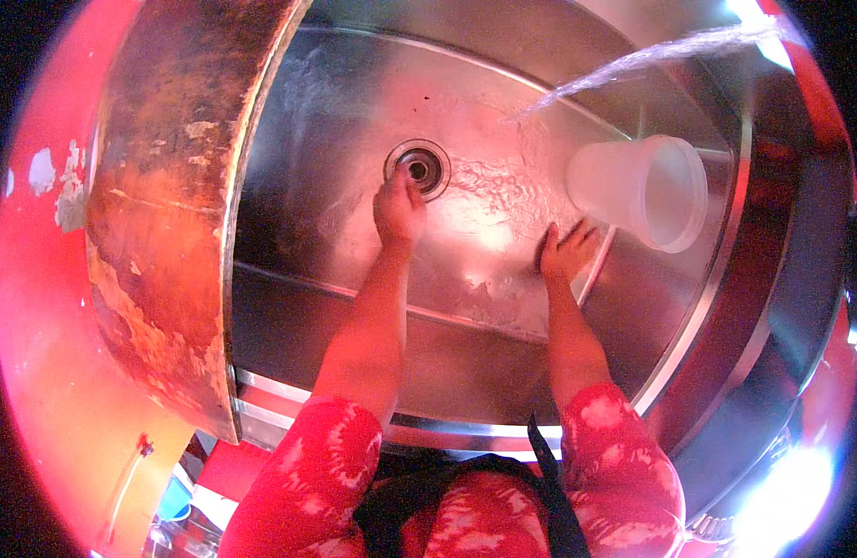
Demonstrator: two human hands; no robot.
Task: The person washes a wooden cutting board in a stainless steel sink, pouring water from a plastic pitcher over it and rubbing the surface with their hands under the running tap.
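Both of my hands reach down into a deep stainless steel sink point(359, 237). My left hand point(400, 206) is at the round drain strainer point(417, 169), its fingertips over the strainer's left part; whether they grip anything is hidden. My right hand point(568, 252) lies near the sink floor's right edge with its fingers spread and nothing in it. Just beyond those fingers a translucent plastic tub point(638, 188) lies on its side, its open mouth to the right. A stream of water point(631, 63) comes in from the upper right and spreads over the sink floor.
A worn wooden board point(170, 209) with a stained, peeling surface stands along the sink's left side. The sink's metal rim point(470, 432) runs close before my body. A metal ledge point(763, 279) borders the right side. A blue container point(175, 499) shows low at the left.
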